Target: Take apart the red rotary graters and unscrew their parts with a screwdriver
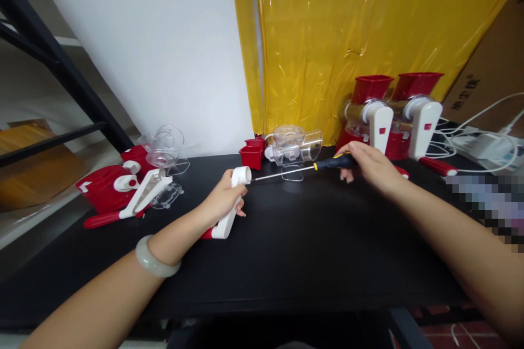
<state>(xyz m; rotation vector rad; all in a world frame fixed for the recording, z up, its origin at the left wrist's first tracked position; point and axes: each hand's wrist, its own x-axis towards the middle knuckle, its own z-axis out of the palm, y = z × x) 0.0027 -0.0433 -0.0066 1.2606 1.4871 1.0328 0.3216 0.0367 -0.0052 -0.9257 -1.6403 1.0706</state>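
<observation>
My left hand point(224, 196) is wrapped round a white crank arm point(226, 223) with a red handle, its round end facing up and right. In my right hand point(370, 166) is a screwdriver point(333, 162) with a black and yellow grip. The long metal shaft points left, and its tip meets the round end of the crank arm; whether it sits in a screw is too small to tell. Behind the shaft lie clear plastic parts point(290, 144) and small red hoppers point(251, 156).
Red bases point(107, 188) and another white crank point(141, 196) lie at the left, beside clear cups point(165, 146). Two red-and-white hand-cranked machines point(364, 112) stand at the back right, near white cables point(501, 169). A black shelf frame point(69, 76) rises at the left.
</observation>
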